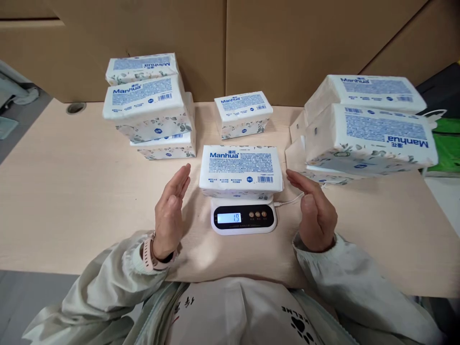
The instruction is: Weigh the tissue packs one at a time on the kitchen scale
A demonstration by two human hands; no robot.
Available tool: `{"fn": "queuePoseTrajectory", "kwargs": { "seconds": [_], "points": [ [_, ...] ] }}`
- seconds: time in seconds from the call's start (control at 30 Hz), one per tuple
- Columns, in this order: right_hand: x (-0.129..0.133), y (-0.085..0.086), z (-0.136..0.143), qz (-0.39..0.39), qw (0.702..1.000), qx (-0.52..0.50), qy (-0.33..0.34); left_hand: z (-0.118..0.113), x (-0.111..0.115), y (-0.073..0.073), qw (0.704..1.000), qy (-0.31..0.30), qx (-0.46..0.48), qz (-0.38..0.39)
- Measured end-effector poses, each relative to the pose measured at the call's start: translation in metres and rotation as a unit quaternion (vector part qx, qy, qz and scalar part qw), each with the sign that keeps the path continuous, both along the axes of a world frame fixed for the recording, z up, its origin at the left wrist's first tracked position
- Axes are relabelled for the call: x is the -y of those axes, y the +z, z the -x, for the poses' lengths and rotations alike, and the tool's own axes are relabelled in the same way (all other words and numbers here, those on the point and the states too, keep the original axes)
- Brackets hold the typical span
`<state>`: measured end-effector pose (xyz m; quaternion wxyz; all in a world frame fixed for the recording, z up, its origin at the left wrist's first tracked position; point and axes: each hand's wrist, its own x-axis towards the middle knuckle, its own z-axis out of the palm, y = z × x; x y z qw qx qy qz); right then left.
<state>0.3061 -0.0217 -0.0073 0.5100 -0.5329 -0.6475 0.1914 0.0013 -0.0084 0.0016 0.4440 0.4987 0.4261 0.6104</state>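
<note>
A white tissue pack point(241, 167) with blue Manhua print lies flat on a small digital scale point(244, 227), whose lit display reads about 1.9. To the left of the pack is my left hand point(171, 211), palm inward with fingers stretched out, apart from it and holding nothing. My right hand point(315, 213) is on the pack's other side, also open, its fingertips close to the pack's right edge. Whether those fingertips touch the wrapper is hard to tell; a narrow gap seems to show.
Stacked tissue packs point(151, 105) stand at the back left, and another stack point(373, 139) is at the right. A single smaller pack point(244, 115) sits behind the scale. A white cable point(293, 200) runs right from the scale. Brown cardboard point(201, 52) borders the table's point(79, 191) back.
</note>
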Motion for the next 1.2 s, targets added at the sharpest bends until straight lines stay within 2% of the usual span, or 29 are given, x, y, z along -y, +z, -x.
{"fn": "queuePoseTrajectory", "kwargs": {
  "seconds": [0.33, 0.57, 0.93, 1.2],
  "points": [
    [0.0014, 0.0087, 0.0016, -0.026, 1.000, -0.008, 0.010, -0.0014, 0.0010, 0.0018, 1.000, 0.004, -0.006, 0.015],
    [-0.0016, 0.0044, 0.0017, -0.078, 0.996, -0.024, 0.021, -0.0026, 0.0014, 0.0048, 1.000, 0.008, -0.020, -0.009],
    [-0.0009, 0.0049, 0.0023, -0.075, 0.997, -0.015, 0.018, -0.0038, 0.0015, 0.0064, 1.000, 0.008, -0.028, -0.004],
    [0.0016, 0.0060, 0.0011, -0.079, 0.996, -0.010, 0.044, -0.0053, 0.0016, 0.0072, 0.999, -0.001, -0.030, -0.022]
  ]
}}
